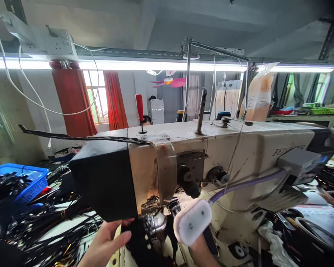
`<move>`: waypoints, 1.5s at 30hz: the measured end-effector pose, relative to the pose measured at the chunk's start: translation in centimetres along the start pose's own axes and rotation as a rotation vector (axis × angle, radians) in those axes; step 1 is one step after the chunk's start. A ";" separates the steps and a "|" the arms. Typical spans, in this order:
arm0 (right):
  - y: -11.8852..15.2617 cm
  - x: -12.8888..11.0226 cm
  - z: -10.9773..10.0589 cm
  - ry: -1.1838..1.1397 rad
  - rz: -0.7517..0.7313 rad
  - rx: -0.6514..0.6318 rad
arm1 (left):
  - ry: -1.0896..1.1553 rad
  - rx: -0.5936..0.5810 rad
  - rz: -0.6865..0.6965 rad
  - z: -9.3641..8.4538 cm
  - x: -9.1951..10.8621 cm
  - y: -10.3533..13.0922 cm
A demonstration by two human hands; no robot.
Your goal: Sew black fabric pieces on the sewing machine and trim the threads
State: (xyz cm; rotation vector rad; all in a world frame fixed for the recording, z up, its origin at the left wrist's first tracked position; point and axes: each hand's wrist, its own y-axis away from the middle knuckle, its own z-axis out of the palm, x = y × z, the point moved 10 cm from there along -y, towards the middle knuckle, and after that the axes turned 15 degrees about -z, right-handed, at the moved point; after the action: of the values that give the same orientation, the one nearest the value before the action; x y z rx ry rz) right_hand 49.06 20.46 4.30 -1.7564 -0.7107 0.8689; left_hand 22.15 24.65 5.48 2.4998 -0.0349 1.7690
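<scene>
A large cream sewing machine (239, 148) with a black end cover (105, 178) spans the view. My left hand (108, 241) is at the lower centre-left, under the black cover, its thumb apart from the fingers. Its fingertips reach behind dark material (140, 241) beside the metal presser parts (157, 222), so their grip is hidden. A white oval lamp (193, 222) on a purple flexible neck hangs in front of my right hand (199, 246). Only the wrist and part of that hand show below the lamp; its fingers are hidden.
A blue basket (33, 185) of black items stands at the left, above piles of black straps (52, 230). A red-handled screwdriver (139, 107) stands upright on the machine. More black strips and a white surface (317, 215) lie at the right.
</scene>
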 end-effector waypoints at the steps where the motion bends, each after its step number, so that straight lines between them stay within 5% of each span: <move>1: 0.0 -0.8 -0.7 0.013 -0.032 0.019 | -0.041 -0.058 0.053 0.7 0.3 0.9; 4: -1.6 -5.0 -1.4 0.069 -0.271 -0.024 | -0.196 -0.132 0.155 2.7 1.3 2.7; 7: -3.2 -10.3 -0.2 0.105 -0.649 -0.156 | -0.302 -0.051 0.147 3.7 1.5 2.4; 9: -4.0 -12.0 0.1 0.088 -0.755 -0.184 | -0.356 -0.012 0.138 4.2 1.5 2.0; 14: -4.0 -11.9 1.0 0.125 -0.727 -0.288 | -0.394 0.038 0.138 4.6 2.3 2.0; 20: -2.7 -12.2 0.3 0.170 -0.836 -0.110 | -0.368 0.052 0.060 4.7 2.2 1.9; 23: -3.0 -12.2 0.5 0.162 -0.804 -0.077 | -0.339 0.080 0.001 4.6 1.1 1.2; 34: -2.5 -11.8 0.2 0.272 -0.700 0.054 | -0.004 0.022 -0.144 6.1 2.2 1.5; 43: -1.4 -10.6 -0.3 0.375 -0.559 0.247 | -0.006 0.085 -0.161 5.3 2.4 1.5; 45: -1.0 -10.4 0.1 0.362 -0.567 0.186 | 0.006 0.071 -0.176 5.2 1.7 1.3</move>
State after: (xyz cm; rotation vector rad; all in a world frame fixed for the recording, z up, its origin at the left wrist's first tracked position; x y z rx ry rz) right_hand 43.02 12.61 7.58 -1.3850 -0.7971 0.2142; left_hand 27.52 23.02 5.44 2.4584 0.2449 1.7357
